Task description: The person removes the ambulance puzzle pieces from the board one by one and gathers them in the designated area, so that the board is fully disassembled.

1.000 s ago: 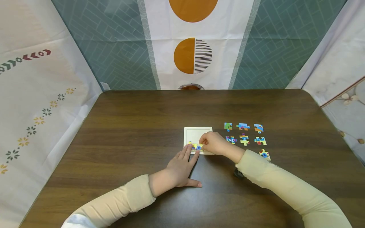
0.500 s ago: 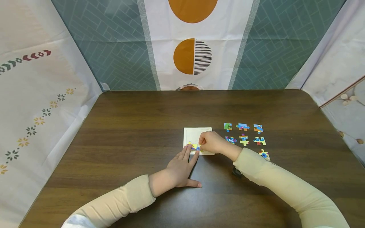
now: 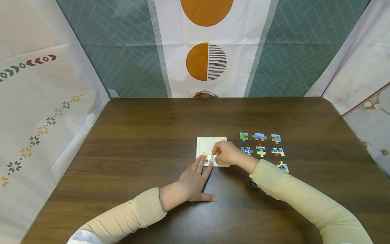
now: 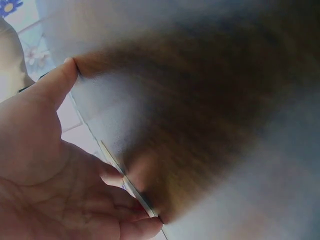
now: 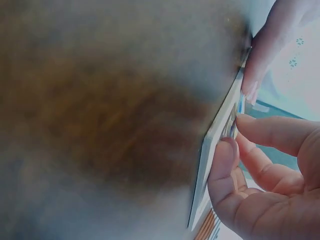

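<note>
A cream square puzzle tray [image 3: 204,142] lies on the table, with yellow jigsaw pieces along its near edge. My left hand [image 3: 191,181] rests flat with fingers spread, its fingertips on the tray's near left part and its thumb out on the table. Between thumb and forefinger, my right hand [image 3: 228,152] pinches a yellow jigsaw piece [image 3: 211,158] with a blue round mark, low over the tray's near row. In the right wrist view, the thumb and fingertips [image 5: 246,122] meet at the thin edge of this piece, just above the tray rim [image 5: 206,150].
Several loose jigsaw pieces lie in rows right of the tray, among them a green one [image 3: 243,136], a blue one [image 3: 259,136] and a yellow one with a blue wheel [image 3: 282,166] close to the right sleeve. The brown table [image 3: 146,135] stretches around them.
My right hand has shifted very slightly to the left, and the pinched piece now catches the light and looks paler. My left hand has stayed in place.
</note>
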`<state>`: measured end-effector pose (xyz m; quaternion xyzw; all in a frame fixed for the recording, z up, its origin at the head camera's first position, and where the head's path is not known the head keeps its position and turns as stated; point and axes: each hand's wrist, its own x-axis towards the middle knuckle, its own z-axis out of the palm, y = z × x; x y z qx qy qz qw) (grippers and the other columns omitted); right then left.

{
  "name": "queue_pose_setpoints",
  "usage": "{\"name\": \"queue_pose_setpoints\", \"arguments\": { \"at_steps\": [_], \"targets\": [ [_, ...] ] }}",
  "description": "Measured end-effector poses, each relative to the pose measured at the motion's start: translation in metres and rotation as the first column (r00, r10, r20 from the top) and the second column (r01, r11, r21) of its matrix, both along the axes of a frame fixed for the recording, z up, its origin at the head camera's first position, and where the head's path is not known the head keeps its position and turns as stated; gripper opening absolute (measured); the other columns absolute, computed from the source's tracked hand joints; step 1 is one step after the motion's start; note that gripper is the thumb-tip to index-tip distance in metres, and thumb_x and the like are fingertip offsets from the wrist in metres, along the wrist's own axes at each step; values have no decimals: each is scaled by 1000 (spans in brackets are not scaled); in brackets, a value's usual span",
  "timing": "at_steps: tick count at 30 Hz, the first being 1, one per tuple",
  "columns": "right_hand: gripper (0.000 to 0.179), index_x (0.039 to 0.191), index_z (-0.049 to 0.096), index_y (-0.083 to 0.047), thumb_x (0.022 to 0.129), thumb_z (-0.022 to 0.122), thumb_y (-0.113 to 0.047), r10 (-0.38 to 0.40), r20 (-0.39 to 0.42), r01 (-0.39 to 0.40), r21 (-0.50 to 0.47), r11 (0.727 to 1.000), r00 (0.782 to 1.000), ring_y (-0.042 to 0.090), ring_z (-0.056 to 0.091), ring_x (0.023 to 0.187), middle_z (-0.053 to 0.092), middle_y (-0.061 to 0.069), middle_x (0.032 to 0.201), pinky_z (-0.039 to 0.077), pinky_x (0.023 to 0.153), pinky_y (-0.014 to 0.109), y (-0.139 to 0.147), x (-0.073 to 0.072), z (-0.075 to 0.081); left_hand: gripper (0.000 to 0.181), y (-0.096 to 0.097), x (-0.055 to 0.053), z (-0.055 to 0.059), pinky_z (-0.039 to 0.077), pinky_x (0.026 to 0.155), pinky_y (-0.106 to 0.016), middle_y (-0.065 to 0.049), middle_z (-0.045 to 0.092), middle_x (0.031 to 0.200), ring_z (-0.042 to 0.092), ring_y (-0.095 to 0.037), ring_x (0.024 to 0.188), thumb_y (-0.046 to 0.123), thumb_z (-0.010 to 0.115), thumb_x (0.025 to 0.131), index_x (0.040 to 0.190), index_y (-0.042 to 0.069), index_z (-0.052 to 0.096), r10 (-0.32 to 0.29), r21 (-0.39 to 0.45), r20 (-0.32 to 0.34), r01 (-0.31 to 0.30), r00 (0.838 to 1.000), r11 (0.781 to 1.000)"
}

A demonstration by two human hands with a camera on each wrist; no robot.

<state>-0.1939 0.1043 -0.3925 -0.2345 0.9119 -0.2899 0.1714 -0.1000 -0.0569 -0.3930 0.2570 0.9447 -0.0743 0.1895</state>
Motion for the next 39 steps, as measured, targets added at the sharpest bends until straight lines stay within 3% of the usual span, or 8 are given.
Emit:
{"name": "queue_pose_setpoints", "arguments": {
  "at_steps": [8,14,23,29,39],
  "targets": [
    [9,82,67,-1,74,67,3,-40,31,40,-16,999,999,13,57,71,65,6,75,46,66,24,-1,-1,3,110,-1,1,1,23,116,-32,-21,10,158,11,-31,147,77,49,79,150,0,19,-20,48,-11,20,1000,999],
    [5,81,67,0,77,67,2,-51,51,52,-25,998,997,13,56,68,65,6,74,45,62,22,0,-2,1,108,-1,3,0,25,115,-34,-20,9,158,11,-29,147,77,48,79,151,1,19,-14,57,-13,15,1000,998],
    [6,84,67,4,79,64,5,-27,196,47,-100,994,980,11,56,64,65,7,74,52,61,24,10,-6,2,109,-2,5,-1,26,115,-37,-19,7,158,9,-29,147,75,48,81,151,-1,14,-4,63,4,3,1000,998],
    [4,85,65,5,81,64,5,-27,234,64,-149,987,972,12,54,62,65,9,75,50,59,25,21,-8,5,110,-3,4,-1,26,115,-37,-20,8,158,10,-29,147,75,50,79,150,-2,16,7,80,13,-8,1000,997],
    [10,93,64,4,83,65,1,-55,256,95,-147,984,965,17,56,67,64,8,78,53,64,32,54,-11,27,111,-3,4,-2,29,114,-36,-20,11,158,12,-29,146,76,50,78,150,-3,18,-8,76,-23,10,1000,997]
  ]
}}
